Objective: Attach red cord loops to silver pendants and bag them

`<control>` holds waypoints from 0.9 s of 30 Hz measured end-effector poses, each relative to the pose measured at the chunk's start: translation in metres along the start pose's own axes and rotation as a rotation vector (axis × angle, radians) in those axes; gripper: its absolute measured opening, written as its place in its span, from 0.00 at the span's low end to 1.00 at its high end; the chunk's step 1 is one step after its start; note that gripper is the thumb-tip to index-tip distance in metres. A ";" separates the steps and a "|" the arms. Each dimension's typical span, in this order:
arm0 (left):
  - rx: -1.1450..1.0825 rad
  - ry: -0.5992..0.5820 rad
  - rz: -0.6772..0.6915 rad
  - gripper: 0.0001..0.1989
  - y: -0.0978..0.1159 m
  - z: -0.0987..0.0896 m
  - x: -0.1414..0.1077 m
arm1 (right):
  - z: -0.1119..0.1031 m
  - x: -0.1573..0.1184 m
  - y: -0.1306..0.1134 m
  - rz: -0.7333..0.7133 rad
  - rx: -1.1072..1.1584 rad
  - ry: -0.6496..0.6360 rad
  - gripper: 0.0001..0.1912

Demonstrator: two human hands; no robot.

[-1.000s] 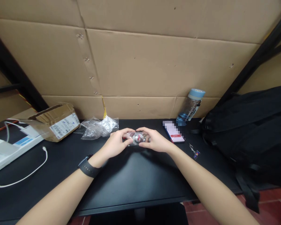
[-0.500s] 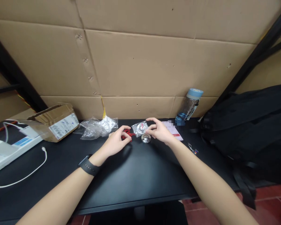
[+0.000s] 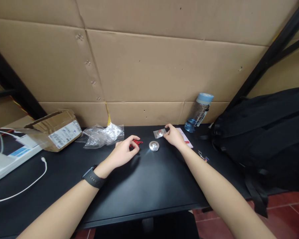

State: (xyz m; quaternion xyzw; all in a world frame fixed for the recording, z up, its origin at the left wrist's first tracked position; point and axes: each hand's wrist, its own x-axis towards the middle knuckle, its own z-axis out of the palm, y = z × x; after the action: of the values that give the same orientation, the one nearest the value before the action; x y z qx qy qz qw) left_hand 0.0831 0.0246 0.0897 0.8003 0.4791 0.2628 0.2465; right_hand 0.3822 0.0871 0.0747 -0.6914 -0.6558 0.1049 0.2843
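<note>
A small clear plastic bag (image 3: 159, 133), with something silvery and red inside, is pinched at its right edge by my right hand (image 3: 174, 136). It is low over the back of the black table. To its lower left a round, shiny silver metal piece (image 3: 153, 146) lies on the tabletop, touched by neither hand. My left hand (image 3: 126, 149) rests on the table with thumb and fingers curved and apart. Beside its fingertips is a bundle of red cord (image 3: 135, 143), partly hidden by the hand. A dark watch (image 3: 94, 176) is on my left wrist.
Crumpled clear plastic bags (image 3: 99, 136) and an open cardboard box (image 3: 61, 131) stand left. Further left are a white power strip (image 3: 22, 156) and cable. On the right are a pink-white card (image 3: 186, 137), a water bottle (image 3: 198, 113), a keyring (image 3: 203, 156) and a black backpack (image 3: 266, 139).
My right hand has moved right and slightly back with the small bag, away from the round metal piece, which now lies uncovered. My left hand has stayed nearly still.
</note>
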 end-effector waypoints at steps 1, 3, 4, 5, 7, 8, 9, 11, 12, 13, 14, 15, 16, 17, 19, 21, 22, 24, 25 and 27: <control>0.008 -0.002 0.001 0.17 0.001 0.000 0.000 | -0.002 -0.002 -0.004 -0.009 -0.072 0.021 0.18; 0.023 0.001 0.008 0.16 0.003 0.000 -0.001 | -0.006 -0.007 -0.014 -0.070 -0.145 0.057 0.13; 0.032 0.002 0.011 0.16 0.003 0.000 -0.001 | -0.007 -0.011 -0.020 -0.133 -0.154 0.057 0.12; 0.044 0.004 0.016 0.15 0.004 0.001 -0.001 | -0.007 -0.015 -0.025 -0.212 -0.163 0.038 0.11; 0.075 0.003 0.031 0.14 0.005 0.002 -0.002 | -0.005 -0.023 -0.035 -0.349 -0.203 -0.044 0.12; 0.091 0.000 0.042 0.14 0.006 0.003 -0.003 | -0.003 -0.028 -0.038 -0.382 -0.233 -0.091 0.14; 0.107 -0.005 0.054 0.14 0.007 0.003 -0.003 | -0.001 -0.031 -0.040 -0.387 -0.261 -0.129 0.18; 0.136 -0.018 0.070 0.13 0.009 0.004 -0.005 | 0.003 -0.036 -0.042 -0.357 -0.297 -0.182 0.25; 0.147 -0.025 0.070 0.13 0.010 0.004 -0.006 | 0.004 -0.037 -0.041 -0.340 -0.301 -0.197 0.26; 0.155 -0.032 0.067 0.13 0.012 0.004 -0.006 | 0.006 -0.036 -0.039 -0.330 -0.299 -0.210 0.27; 0.161 -0.040 0.063 0.13 0.014 0.003 -0.007 | 0.006 -0.035 -0.037 -0.323 -0.294 -0.216 0.26; 0.163 -0.048 0.061 0.13 0.016 0.003 -0.008 | 0.007 -0.033 -0.034 -0.317 -0.285 -0.217 0.26; 0.164 -0.058 0.061 0.13 0.017 0.003 -0.008 | 0.007 -0.030 -0.031 -0.313 -0.273 -0.220 0.26; 0.163 -0.067 0.063 0.13 0.018 0.003 -0.008 | 0.007 -0.027 -0.029 -0.308 -0.258 -0.221 0.26; 0.161 -0.080 0.072 0.12 0.019 0.003 -0.008 | 0.007 -0.021 -0.024 -0.301 -0.218 -0.225 0.28; 0.166 -0.086 0.074 0.12 0.018 0.003 -0.008 | 0.008 -0.016 -0.022 -0.295 -0.165 -0.228 0.29; 0.175 -0.086 0.070 0.11 0.017 0.004 -0.008 | 0.009 -0.014 -0.021 -0.283 -0.140 -0.221 0.29; 0.200 -0.081 0.057 0.10 0.016 0.004 -0.008 | 0.011 -0.011 -0.022 -0.243 -0.102 -0.202 0.28; 0.216 -0.074 0.048 0.09 0.015 0.004 -0.007 | 0.012 -0.010 -0.022 -0.221 -0.090 -0.191 0.29; 0.247 -0.053 0.030 0.08 0.013 0.004 -0.006 | 0.010 -0.009 -0.023 -0.191 -0.072 -0.165 0.29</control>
State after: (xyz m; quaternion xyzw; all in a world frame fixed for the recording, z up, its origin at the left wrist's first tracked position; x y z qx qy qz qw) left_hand 0.0914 0.0130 0.0933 0.8384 0.4891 0.1844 0.1546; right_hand 0.3565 0.0805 0.0762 -0.6245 -0.7433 0.1101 0.2132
